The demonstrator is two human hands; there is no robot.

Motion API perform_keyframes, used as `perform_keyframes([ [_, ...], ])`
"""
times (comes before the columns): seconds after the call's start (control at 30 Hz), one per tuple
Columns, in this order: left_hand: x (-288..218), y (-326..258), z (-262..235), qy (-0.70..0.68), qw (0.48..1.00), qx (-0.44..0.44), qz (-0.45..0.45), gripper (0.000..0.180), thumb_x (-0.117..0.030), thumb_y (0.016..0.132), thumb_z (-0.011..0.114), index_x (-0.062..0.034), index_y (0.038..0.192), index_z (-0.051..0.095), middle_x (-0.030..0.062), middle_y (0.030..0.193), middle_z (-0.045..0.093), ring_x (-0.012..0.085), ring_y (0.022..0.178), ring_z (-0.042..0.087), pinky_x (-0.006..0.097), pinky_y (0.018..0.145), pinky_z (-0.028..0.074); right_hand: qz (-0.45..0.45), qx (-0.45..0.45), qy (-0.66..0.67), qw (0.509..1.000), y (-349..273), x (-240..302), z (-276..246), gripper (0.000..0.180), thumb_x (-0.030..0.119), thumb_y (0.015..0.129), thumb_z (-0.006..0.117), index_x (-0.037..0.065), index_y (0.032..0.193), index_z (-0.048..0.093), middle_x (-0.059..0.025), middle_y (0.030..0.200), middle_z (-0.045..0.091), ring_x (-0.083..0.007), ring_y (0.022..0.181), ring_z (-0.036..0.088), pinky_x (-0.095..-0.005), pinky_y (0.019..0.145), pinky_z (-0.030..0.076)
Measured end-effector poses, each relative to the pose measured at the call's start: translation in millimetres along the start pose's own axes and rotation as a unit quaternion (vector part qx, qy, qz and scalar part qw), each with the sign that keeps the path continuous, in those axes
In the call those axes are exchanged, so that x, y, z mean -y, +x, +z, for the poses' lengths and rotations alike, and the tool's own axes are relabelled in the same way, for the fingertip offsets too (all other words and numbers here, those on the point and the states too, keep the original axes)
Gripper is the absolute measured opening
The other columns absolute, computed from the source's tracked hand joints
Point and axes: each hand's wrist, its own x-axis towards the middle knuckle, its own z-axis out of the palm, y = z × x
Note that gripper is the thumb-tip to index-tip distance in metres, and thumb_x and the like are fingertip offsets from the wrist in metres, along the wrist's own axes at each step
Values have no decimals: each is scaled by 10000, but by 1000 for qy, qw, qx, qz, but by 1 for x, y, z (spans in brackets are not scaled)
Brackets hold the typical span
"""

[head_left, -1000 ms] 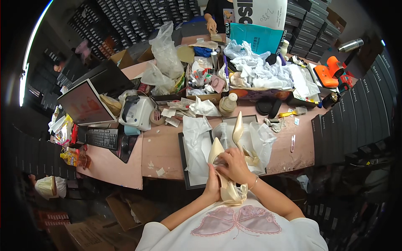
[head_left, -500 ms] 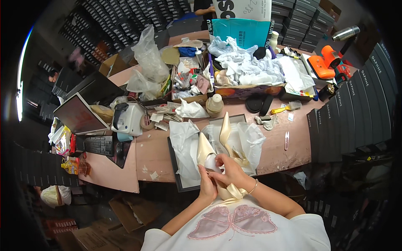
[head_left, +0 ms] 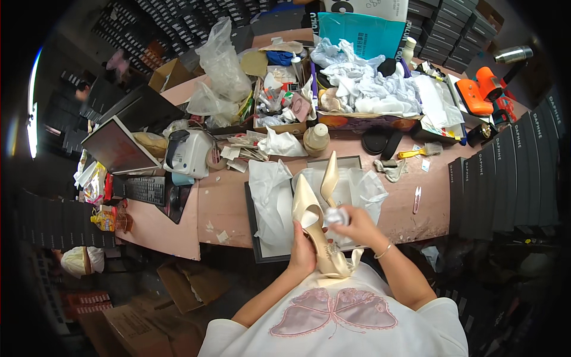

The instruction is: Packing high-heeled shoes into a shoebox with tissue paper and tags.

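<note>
My left hand is closed around the side of a cream satin pointed-toe shoe. The shoe is held over the near edge of an open shoebox, toe pointing away from me, with its strap and bow hanging close to my shirt. Beside the shoe's opening, my right hand grips a crumpled white paper wad, slightly blurred. The matching shoe lies in the box at the right. White tissue paper spreads over both sides of the box.
A bottle stands behind the box. To the right lie a yellow-handled brush and small pink snips. Dark shoeboxes are stacked at the right. A label printer, keyboard and monitor occupy the left.
My right hand has moved right, off the shoe, and now shows a white wad in its fingers. The shoe's opening and insole are now exposed. The whole view has shifted slightly.
</note>
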Motion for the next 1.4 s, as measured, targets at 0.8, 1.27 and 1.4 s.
perform_keyframes([
  [0.8,10,-3,-9,-44,996,-6,-71,701,-638,954,186,-111,1390,340,109,1303,478,280,1139,511,466,906,474,-342,37,-398,851,-2,-17,24,98,138,719,641,90,780,581,-58,729,548,-229,622,587,-359,562,465],
  [1.27,-1,5,-15,-64,996,20,-57,725,-676,930,233,-114,1370,364,116,1289,487,266,1170,501,416,983,432,-98,143,52,983,-12,40,41,529,298,905,586,-107,1218,451,-301,1081,562,-422,914,555,-440,825,449],
  [1.4,16,-1,-11,-66,997,12,-35,687,-645,940,297,-135,1399,326,95,1353,443,259,1240,461,422,1043,382,-136,94,-113,980,42,-10,101,648,466,939,464,-178,1002,503,-350,949,531,-462,851,505,-471,820,411],
])
